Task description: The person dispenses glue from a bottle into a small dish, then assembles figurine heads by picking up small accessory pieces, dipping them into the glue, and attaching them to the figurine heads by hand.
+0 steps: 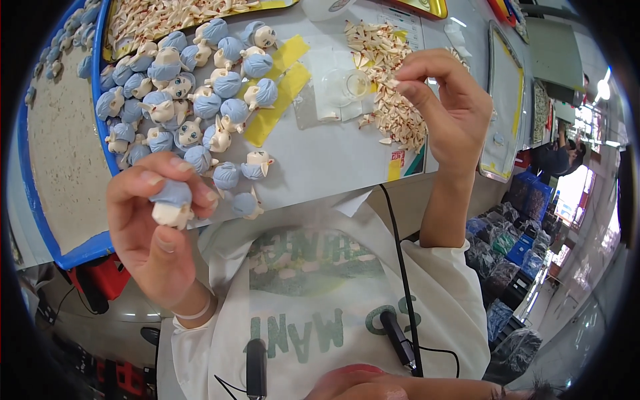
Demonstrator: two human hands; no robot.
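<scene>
My left hand [157, 233] is closed round a small doll head [175, 203] with light blue hair and a cream face part, held up in front of the table's near edge. My right hand [450, 100] is raised beside a pile of small pointed cream ear pieces [393, 117] with reddish marks. Its thumb and forefinger are pinched on a small cream ear piece [393, 85], partly covered by the fingertips. Many similar blue-haired doll heads [227, 83] lie crowded on the left of the table, some with pointed ears on them.
A small clear round container [355, 85] stands on white paper between heads and pile. Yellow tape strips [283, 100] cross the grey tabletop [300, 163]. A blue-rimmed tray [83, 250] is at left, a yellow-edged tray of pieces [273, 4] at the back. A black cable [397, 247] hangs in front.
</scene>
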